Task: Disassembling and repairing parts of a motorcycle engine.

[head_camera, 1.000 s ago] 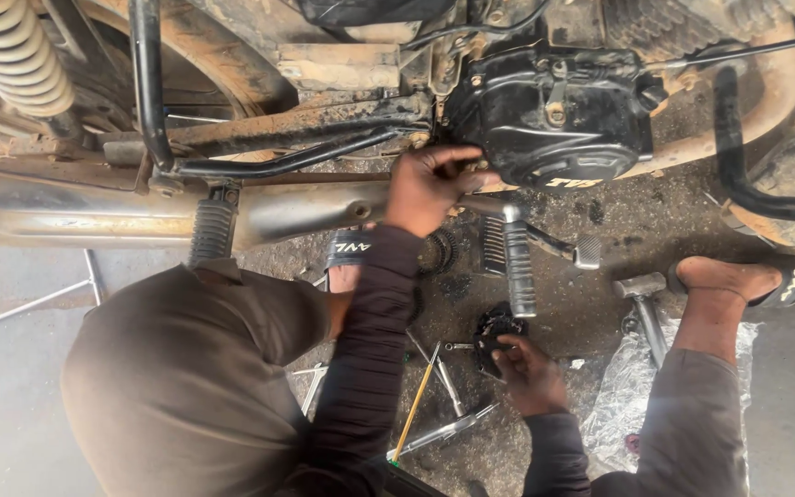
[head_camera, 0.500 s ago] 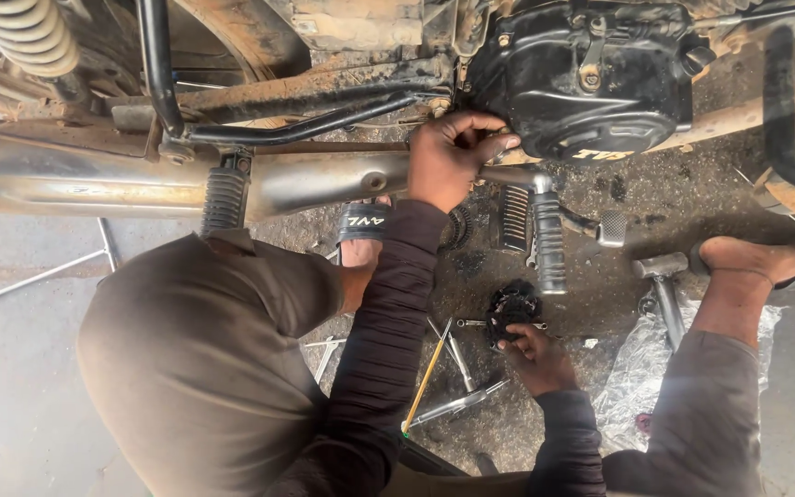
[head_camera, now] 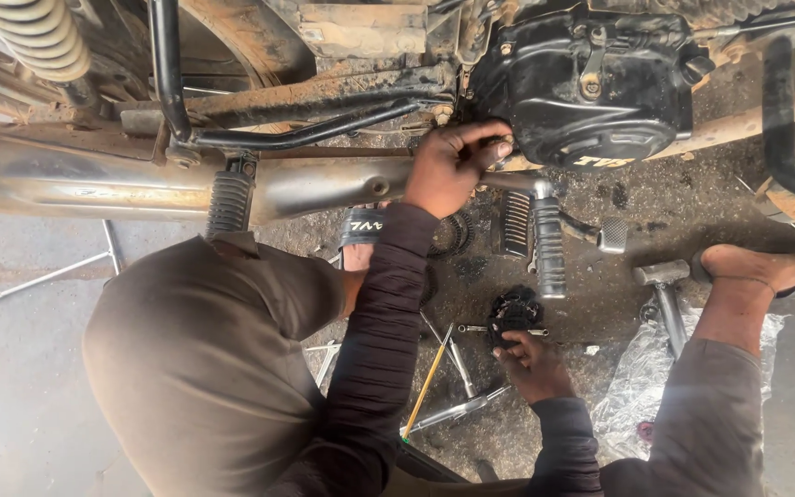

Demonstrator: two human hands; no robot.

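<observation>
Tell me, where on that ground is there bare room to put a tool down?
Bare concrete lies at the far left, below the exhaust pipe and beside the long metal rod. Between the knees it is crowded: the right hand touches a black round part, with the yellow-handled screwdriver, wrenches and hammer close around.

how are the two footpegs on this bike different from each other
The left footpeg points down over the exhaust pipe, close to the person's knee. The right footpeg is longer, hangs over the dirty ground, and sits on a shiny metal arm below the engine cover. Both are black, ribbed rubber.
</observation>
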